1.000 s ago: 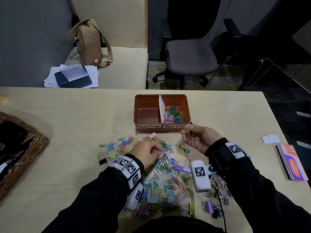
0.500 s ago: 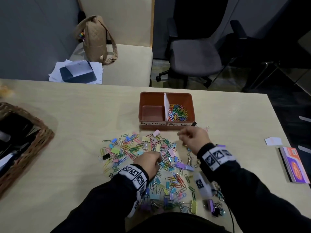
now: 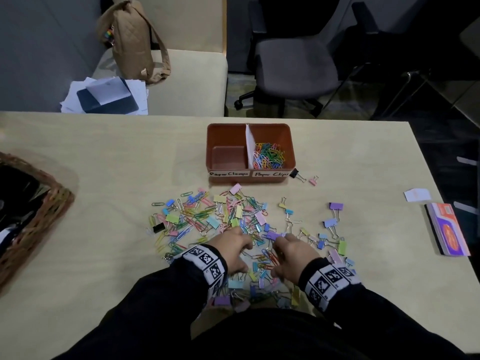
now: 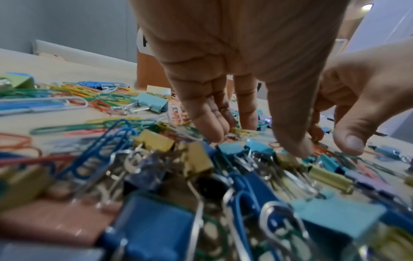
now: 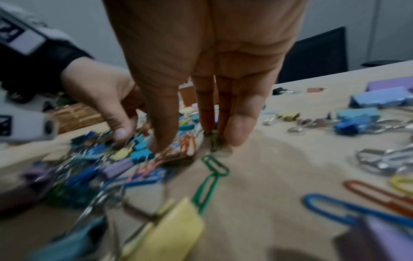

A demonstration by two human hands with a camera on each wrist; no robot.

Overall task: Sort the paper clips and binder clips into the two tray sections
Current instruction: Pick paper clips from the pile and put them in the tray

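From the head view, both hands sit low over the mixed pile [image 3: 223,224]; the left hand [image 3: 231,246] and right hand [image 3: 293,252] hide the clips beneath. The tray [image 3: 226,131] lies beyond, paper clips [image 3: 268,155] in its right section. At the left wrist, fingers [image 4: 208,121] reach down straight onto clips; nearer binder clips blur. At the right wrist, fingertips [image 5: 239,130] press together on the table [image 5: 279,159]; any pinch I cannot tell.
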